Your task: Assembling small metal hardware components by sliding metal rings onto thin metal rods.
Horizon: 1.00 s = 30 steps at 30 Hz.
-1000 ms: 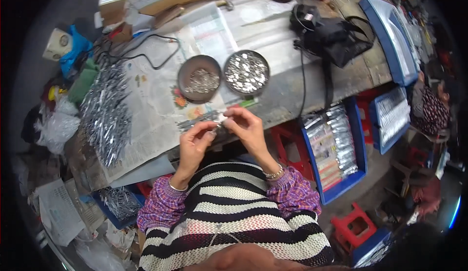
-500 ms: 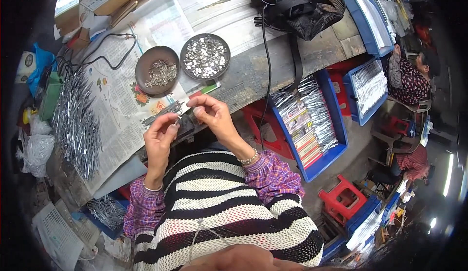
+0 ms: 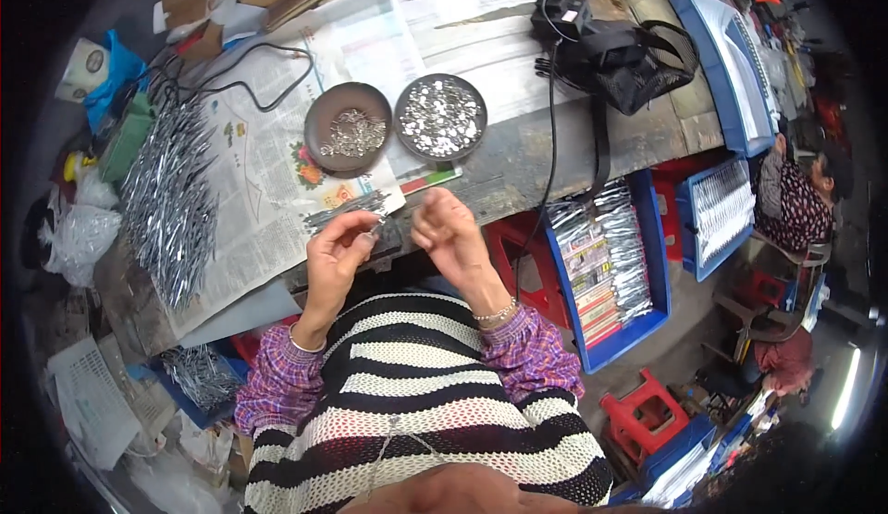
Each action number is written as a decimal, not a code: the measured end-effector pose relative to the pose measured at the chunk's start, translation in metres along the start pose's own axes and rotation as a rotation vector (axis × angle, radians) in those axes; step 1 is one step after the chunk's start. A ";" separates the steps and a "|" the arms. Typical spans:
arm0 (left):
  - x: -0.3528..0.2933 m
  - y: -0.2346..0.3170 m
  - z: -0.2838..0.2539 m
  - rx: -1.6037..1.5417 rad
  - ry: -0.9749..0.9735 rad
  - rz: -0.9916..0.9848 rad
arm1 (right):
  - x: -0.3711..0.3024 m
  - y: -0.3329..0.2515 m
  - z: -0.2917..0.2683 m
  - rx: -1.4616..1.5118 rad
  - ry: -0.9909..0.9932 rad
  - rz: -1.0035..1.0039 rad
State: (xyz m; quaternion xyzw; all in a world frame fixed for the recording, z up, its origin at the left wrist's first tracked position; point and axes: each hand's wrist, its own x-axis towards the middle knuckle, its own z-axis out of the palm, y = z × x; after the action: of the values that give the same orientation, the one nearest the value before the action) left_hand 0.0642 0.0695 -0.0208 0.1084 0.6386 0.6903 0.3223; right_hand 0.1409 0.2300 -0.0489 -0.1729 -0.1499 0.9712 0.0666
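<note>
Metal piece [image 3: 378,223] pinched at near edge of table [image 3: 638,135], two round dishes beyond

At left, one large heap of silver strips [image 3: 171,204], too dense to count, spreads over newspaper [image 3: 254,158]. One brown dish [image 3: 324,111] stands on the paper with a scattering of small metal bits; nearer the worker lies one small batch of strips [image 3: 335,212]. Thumb and fingertips of the left hand [image 3: 331,264] are clamped on the single metal piece, beside that batch. Just right of the brown dish, one darker dish [image 3: 444,158] is spread with shiny bits. Apart from the left, the right hand [image 3: 453,235] is raised with fingers curled; whether they meet or grip anything cannot be told. Farther right are one black mesh bag [image 3: 638,65] on the table, one blue tray [image 3: 631,336] with two rows of strips below table height, and one seated person [image 3: 795,195].
</note>
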 end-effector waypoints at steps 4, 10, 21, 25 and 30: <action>-0.001 -0.002 -0.004 -0.029 0.002 0.001 | 0.005 -0.002 -0.003 0.244 -0.049 0.037; 0.000 0.002 -0.001 -0.015 0.007 0.010 | 0.005 -0.001 -0.004 0.287 -0.058 0.060; -0.001 0.002 0.000 -0.021 0.002 0.012 | 0.005 0.003 -0.006 0.289 -0.087 0.056; -0.006 0.005 0.000 -0.011 -0.049 -0.005 | 0.003 0.001 0.005 0.114 -0.150 -0.065; -0.014 0.011 0.011 0.001 -0.130 -0.097 | 0.000 0.006 0.005 -0.058 -0.115 -0.185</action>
State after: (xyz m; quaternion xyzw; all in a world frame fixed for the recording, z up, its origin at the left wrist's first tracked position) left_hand 0.0774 0.0702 -0.0048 0.1220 0.6211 0.6651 0.3963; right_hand 0.1390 0.2235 -0.0465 -0.1043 -0.1966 0.9645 0.1422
